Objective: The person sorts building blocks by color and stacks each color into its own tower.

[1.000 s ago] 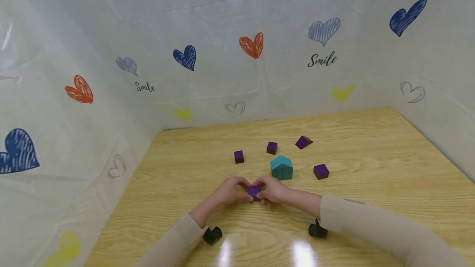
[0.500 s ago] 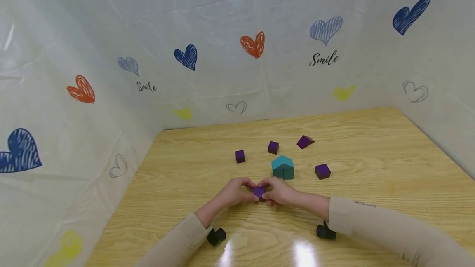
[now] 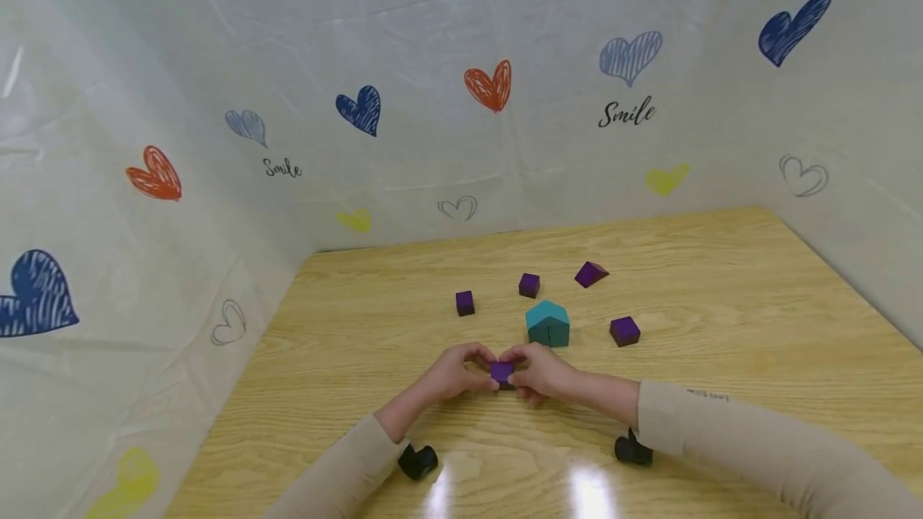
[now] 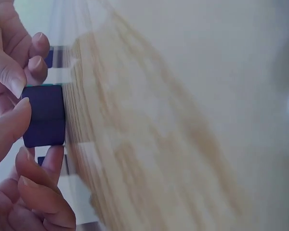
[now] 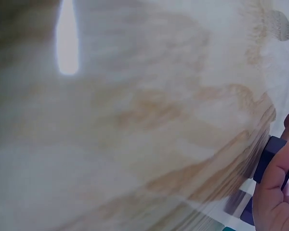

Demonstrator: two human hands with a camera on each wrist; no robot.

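Both hands meet at a small purple block (image 3: 501, 372) on the wooden table. My left hand (image 3: 460, 371) pinches it from the left and my right hand (image 3: 542, 372) from the right, thumbs on the near side. In the left wrist view the block (image 4: 44, 115) shows a line across its middle, with fingertips at both ends. The right wrist view catches the block (image 5: 267, 156) at its edge, partly behind the thumb. Just beyond the right hand stands a teal house-shaped piece (image 3: 548, 324) with a pointed top and a vertical seam.
Farther back on the table (image 3: 346, 327) lie two purple cubes, a left one (image 3: 465, 303) and a middle one (image 3: 530, 286). A purple wedge (image 3: 591, 274) is behind them, and another purple block (image 3: 625, 331) sits to the right. A white sheet (image 3: 411, 38) printed with hearts surrounds the table.
Both hands have shifted slightly right with the purple block between them, and it now sits straighter. The teal piece and the other purple pieces stay put.
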